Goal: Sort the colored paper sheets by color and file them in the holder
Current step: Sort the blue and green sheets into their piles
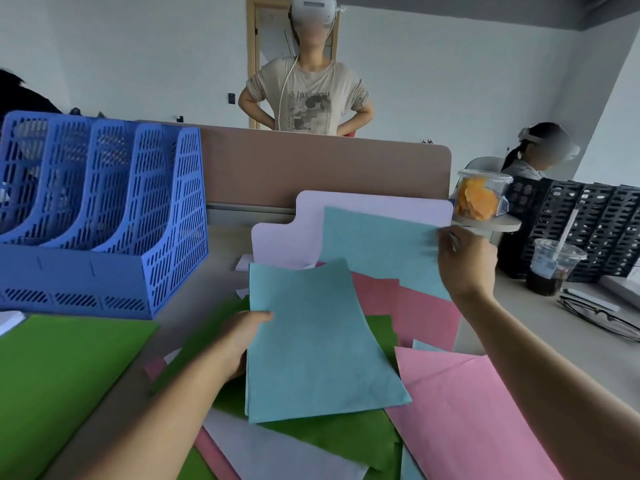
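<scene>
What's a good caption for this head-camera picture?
Left hand grips blue sheets, right hand pinches another blue sheet, beside the blue holder.

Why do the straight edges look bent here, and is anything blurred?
Head view: the wide lens bows lines, so the blue holder leans and the partition top curves. Head view: the right hand and the blue sheet it pinches look slightly smeared; the blue stack in the left hand is sharper. Head view: light is soft and even, no glare on the paper.

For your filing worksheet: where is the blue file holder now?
In the head view the blue file holder stands at the far left of the desk, behind the green sheets.
</scene>
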### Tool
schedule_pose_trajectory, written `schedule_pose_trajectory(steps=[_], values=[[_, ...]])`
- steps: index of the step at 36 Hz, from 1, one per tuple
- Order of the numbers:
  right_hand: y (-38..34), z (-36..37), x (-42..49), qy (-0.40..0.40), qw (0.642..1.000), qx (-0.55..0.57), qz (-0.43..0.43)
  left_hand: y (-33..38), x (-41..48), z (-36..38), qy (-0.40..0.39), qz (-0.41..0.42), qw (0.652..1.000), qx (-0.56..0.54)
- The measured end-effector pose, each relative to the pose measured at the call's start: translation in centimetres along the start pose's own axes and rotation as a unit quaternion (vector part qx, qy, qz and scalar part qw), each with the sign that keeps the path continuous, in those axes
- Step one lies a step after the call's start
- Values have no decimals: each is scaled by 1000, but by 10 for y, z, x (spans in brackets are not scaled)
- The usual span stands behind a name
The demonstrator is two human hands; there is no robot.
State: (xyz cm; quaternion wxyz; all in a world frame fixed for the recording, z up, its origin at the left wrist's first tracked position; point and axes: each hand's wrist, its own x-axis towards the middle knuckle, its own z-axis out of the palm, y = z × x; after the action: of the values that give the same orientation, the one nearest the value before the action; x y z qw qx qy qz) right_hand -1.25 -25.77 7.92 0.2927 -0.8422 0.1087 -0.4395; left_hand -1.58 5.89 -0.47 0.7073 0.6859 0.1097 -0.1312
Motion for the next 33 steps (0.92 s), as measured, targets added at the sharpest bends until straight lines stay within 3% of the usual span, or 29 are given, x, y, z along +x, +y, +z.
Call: schedule_pose_trajectory(steps=[2,5,9,13,16,23,27,33], values=[[-13,-4,-4,17,999,11,-40,-1,2,0,7,-5,1000,-17],[-35,0,-23,-19,991,1,-132,-4,3,-1,-2,-21,998,-63],[-64,21,-72,-150,955,-49,-251,-5,3,-1,-13,-22,994,-102],[-86,48,-117,-258,919,-72,-290,-4,1,1,-16,-8,994,-111],[-98,63,-142,-297,907,-83,-288,-3,-1,1,-13,-15,993,-120],[-105,75,-160,-316,922,-50,-218,3,2,-2,-70,-25,987,-139],[-106,72,-163,-339,917,-14,-208,2,3,-2,-69,-31,993,-87],[-100,56,-144,-466,868,105,-135,-2,3,-1,-54,-2,998,-28]])
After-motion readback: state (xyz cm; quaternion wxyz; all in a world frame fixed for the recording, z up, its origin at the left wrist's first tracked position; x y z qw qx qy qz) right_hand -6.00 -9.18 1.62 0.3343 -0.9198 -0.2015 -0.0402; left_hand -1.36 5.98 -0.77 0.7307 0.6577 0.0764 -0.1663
